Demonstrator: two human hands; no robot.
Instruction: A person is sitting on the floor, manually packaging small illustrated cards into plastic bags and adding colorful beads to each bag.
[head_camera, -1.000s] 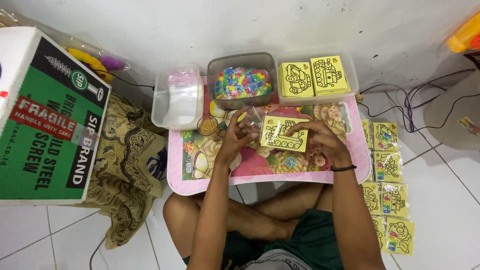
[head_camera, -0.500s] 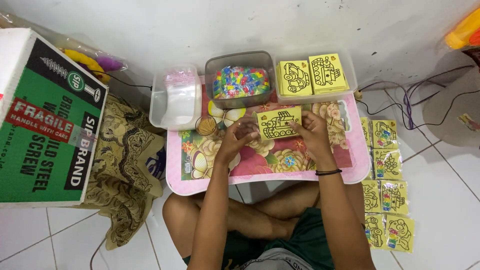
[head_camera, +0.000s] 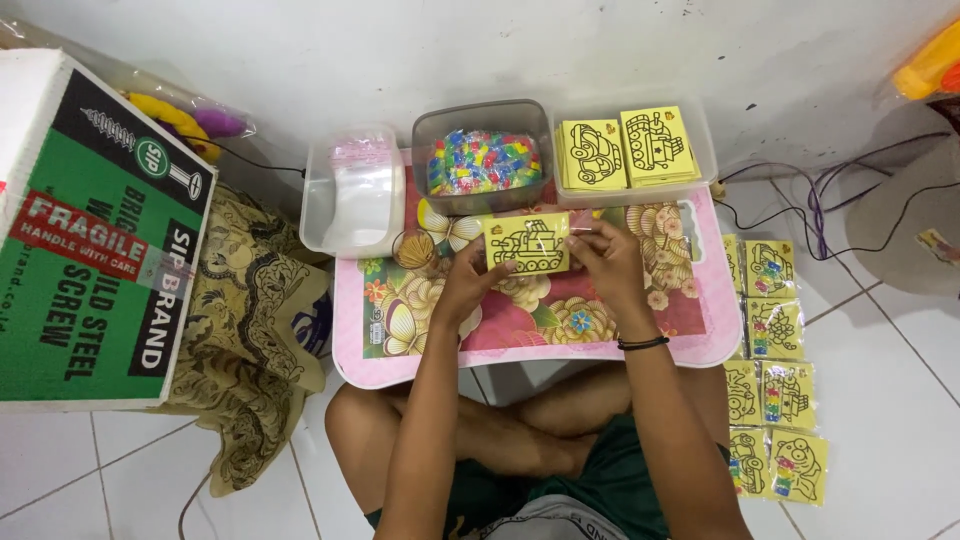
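Both hands hold one yellow picture card (head_camera: 527, 243) with a black line drawing, flat above the small pink flowered table (head_camera: 690, 340). My left hand (head_camera: 466, 282) pinches the card's left edge. My right hand (head_camera: 608, 258), with a black band on the wrist, grips its right edge. Just beyond the card stand three clear tubs: one with clear plastic sleeves (head_camera: 353, 192), one with small colourful pieces (head_camera: 484, 160), and one with two stacks of yellow cards (head_camera: 626, 150).
A large green and white cardboard box (head_camera: 90, 230) stands at the left on a patterned cloth (head_camera: 250, 360). Several packed yellow cards (head_camera: 772, 390) lie in rows on the white tile floor at the right. Cables (head_camera: 830, 200) run along the wall.
The card has been lifted from low over the table and turned level, and both hands have shifted up and slightly forward with it.
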